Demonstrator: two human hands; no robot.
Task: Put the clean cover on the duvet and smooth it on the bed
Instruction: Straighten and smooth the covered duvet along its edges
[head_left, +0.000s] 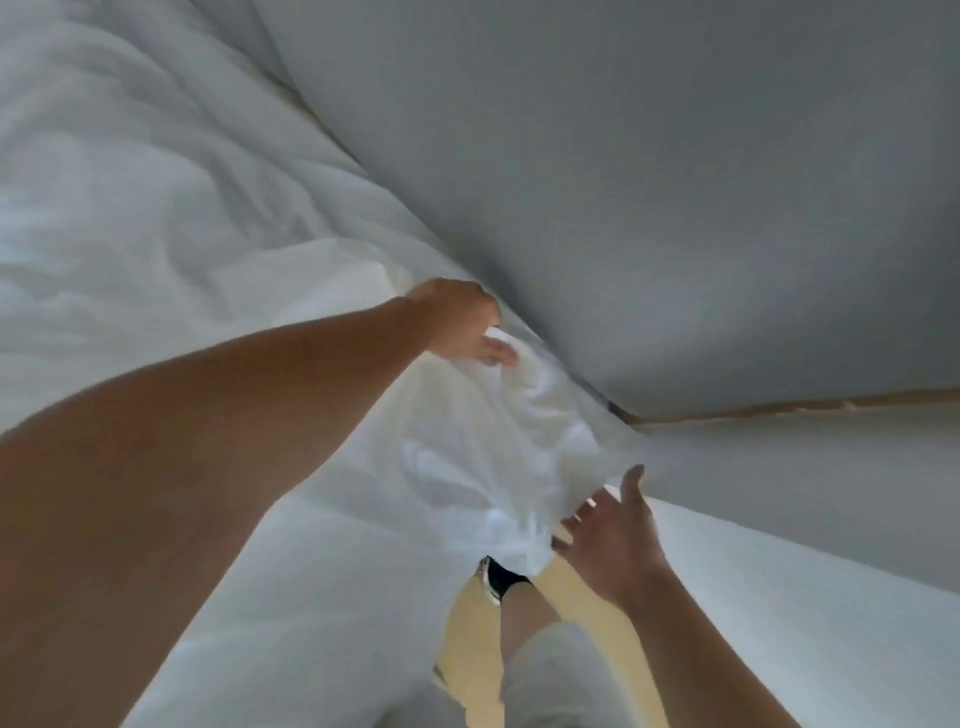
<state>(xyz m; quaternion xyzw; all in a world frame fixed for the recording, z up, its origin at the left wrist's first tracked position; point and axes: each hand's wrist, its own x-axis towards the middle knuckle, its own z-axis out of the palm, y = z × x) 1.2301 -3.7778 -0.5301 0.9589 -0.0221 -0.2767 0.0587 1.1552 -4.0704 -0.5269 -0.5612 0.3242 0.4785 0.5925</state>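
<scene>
Duvet (156, 218) lies bunched on the bed, one corner hanging off the edge near the wall (649, 182). Left hand (460, 322) pinches that corner; right hand (610, 535) hovers just beside, fingers spread. I'd close right lower down, then pull both taut.

A bedroom in a home is showing here. Rumpled white bedding (156, 208) is filling the left and centre of the frame, lying over what looks like a bed. Plain pale walls (649, 182) are meeting in a corner at the right, a thin wooden skirting strip (779, 408) is running along their base, and a light yellowish floor (462, 649) is showing at the bottom centre.
</scene>
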